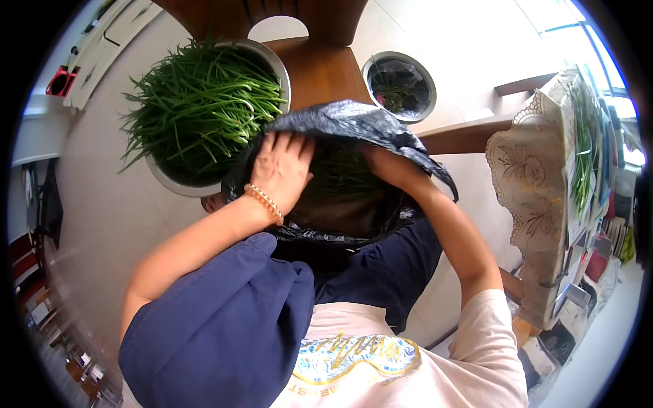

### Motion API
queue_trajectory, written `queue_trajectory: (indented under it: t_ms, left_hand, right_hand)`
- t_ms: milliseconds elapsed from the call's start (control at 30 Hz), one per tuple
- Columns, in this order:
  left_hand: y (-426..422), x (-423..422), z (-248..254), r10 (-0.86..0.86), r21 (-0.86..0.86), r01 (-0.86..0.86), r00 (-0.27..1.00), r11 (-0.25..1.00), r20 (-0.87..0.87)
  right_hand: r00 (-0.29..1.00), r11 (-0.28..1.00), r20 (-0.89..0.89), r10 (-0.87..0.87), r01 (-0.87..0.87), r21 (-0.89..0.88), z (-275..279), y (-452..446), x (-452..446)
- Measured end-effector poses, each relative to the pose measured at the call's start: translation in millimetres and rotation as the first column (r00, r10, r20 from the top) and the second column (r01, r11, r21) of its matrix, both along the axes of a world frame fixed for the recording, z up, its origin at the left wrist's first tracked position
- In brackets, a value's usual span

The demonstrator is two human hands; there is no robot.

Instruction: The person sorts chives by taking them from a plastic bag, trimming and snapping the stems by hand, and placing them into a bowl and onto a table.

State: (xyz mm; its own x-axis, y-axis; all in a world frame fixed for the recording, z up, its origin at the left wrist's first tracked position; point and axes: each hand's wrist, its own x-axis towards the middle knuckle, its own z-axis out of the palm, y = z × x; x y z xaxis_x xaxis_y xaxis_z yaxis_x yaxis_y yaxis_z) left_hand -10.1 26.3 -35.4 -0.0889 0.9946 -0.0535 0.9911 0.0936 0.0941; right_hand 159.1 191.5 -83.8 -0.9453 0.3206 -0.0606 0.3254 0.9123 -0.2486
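A black plastic bag (pixel 350 117) lies over my lap with its mouth spread wide. Dim green stalks (pixel 343 166) show in the shade inside it. My left hand (pixel 282 166), with a beaded bracelet at the wrist, rests at the bag's left rim, fingers stretched out and fingertips against the plastic. Reaching into the bag from the right is my right hand (pixel 394 166); its fingers are blurred and lost in shadow, so what they hold does not show. Just left of the bag, a large metal basin (pixel 284 75) is heaped with long green garlic chives (pixel 204 105).
The wooden chair (pixel 320 64) stands ahead, behind the bag. A smaller lined bin (pixel 428 102) with scraps sits on the floor beyond. At right, a table with a lace cloth (pixel 524 170) carries more green stalks (pixel 583 149) and various items.
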Motion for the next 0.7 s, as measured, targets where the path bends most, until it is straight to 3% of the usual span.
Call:
queue_trajectory:
  t_ms: [67, 133, 167, 267, 400, 467, 500, 533, 600, 633, 667, 700]
  left_hand:
    - [6, -5, 5, 0.030, 0.023, -0.027, 0.991, 0.999, -0.130]
    - [9, -5, 8, 0.055, 0.027, -0.051, 0.988, 0.998, -0.142]
    - [11, -5, 10, 0.045, 0.078, -0.033, 0.986, 0.996, -0.162]
    - [12, -6, 11, 0.049, 0.143, -0.026, 0.986, 0.989, -0.157]
    - [11, -1, 20, 0.009, 0.305, -0.007, 1.000, 0.952, -0.006]
    - [10, 1, 21, -0.153, 0.356, 0.096, 0.979, 0.930, 0.136]
    - [11, 4, 23, -0.221, 0.437, 0.103, 0.948, 0.894, 0.229]
    - [8, 6, 24, -0.223, 0.434, 0.105, 0.947, 0.895, 0.231]
    - [2, 11, 26, -0.225, 0.235, 0.137, 0.887, 0.962, 0.404]
    - [0, 14, 21, -0.212, 0.214, 0.122, 0.855, 0.969, 0.473]
    - [-1, 17, 18, -0.212, 0.213, 0.122, 0.855, 0.969, 0.474]
    - [0, 19, 17, 0.004, -0.029, 0.020, 0.746, 0.999, 0.666]
  right_hand:
    - [0.992, 0.994, 0.067, -0.103, 0.104, -0.016, -13, 10, -4]
    - [0.988, 0.987, -0.007, -0.153, 0.153, -0.043, -8, 24, -12]
    - [0.991, 0.974, -0.131, -0.008, 0.038, 0.222, -38, 36, -1]
    - [0.991, 0.993, 0.096, -0.090, 0.082, 0.087, -9, 31, -10]
    - [0.959, 0.986, 0.269, -0.094, 0.051, 0.161, -30, 30, -7]
    - [0.981, 0.976, -0.055, -0.187, 0.192, 0.100, -28, 27, -3]
    - [0.965, 0.982, -0.182, -0.188, 0.190, -0.010, -12, 21, -4]
    - [0.965, 0.981, -0.180, -0.192, 0.193, -0.013, -9, 14, 0]
    - [0.970, 0.974, -0.103, -0.221, 0.213, -0.077, -4, 2, 9]
    - [0.925, 0.893, 0.059, -0.376, 0.379, -0.244, 17, -11, 8]
    - [0.924, 0.892, 0.060, -0.377, 0.380, -0.246, 24, -19, 10]
    - [0.927, 0.902, -0.027, -0.375, 0.357, -0.243, 29, -25, 11]
